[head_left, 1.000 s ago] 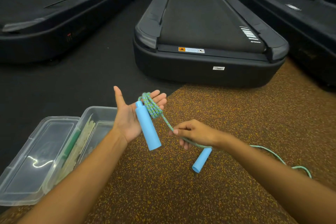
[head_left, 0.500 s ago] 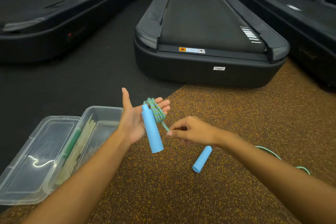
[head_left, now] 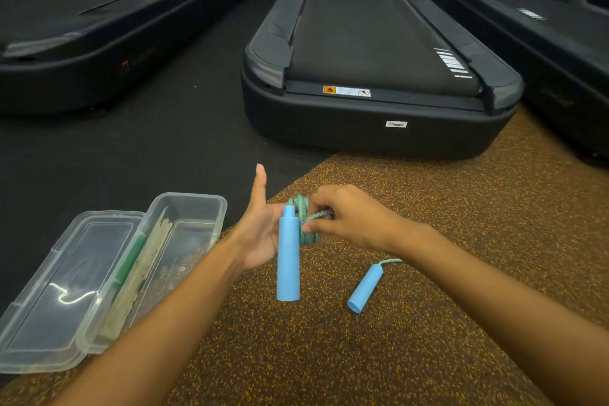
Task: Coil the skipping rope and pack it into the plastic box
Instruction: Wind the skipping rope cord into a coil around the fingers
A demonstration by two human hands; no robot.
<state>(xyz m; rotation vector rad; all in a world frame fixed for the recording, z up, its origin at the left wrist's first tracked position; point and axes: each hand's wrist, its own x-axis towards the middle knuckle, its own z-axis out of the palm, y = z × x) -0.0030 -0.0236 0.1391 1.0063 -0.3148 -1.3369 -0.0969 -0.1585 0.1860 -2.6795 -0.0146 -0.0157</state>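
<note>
right now left hand (head_left: 260,234) is spread flat, thumb up, w/ skipping rope (head_left: 304,217) coils looped round its fingers; one blue handle (head_left: 288,260) hangs down. right hand (head_left: 342,217) pinches the rope. second handle (head_left: 364,287) lies on floor at 5 o'clock, plastic box (head_left: 184,234) open at 9 o'clock

The left hand (head_left: 263,234) is spread flat, thumb pointing to 12 o'clock. The right hand (head_left: 342,217), at its 3 o'clock, pinches with curled fingertips (head_left: 308,227).

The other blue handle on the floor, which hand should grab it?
Probably the right hand: the blue plastic handle on the floor lies under its wrist, while the left hand serves as spool for the coiled green rope.
</note>
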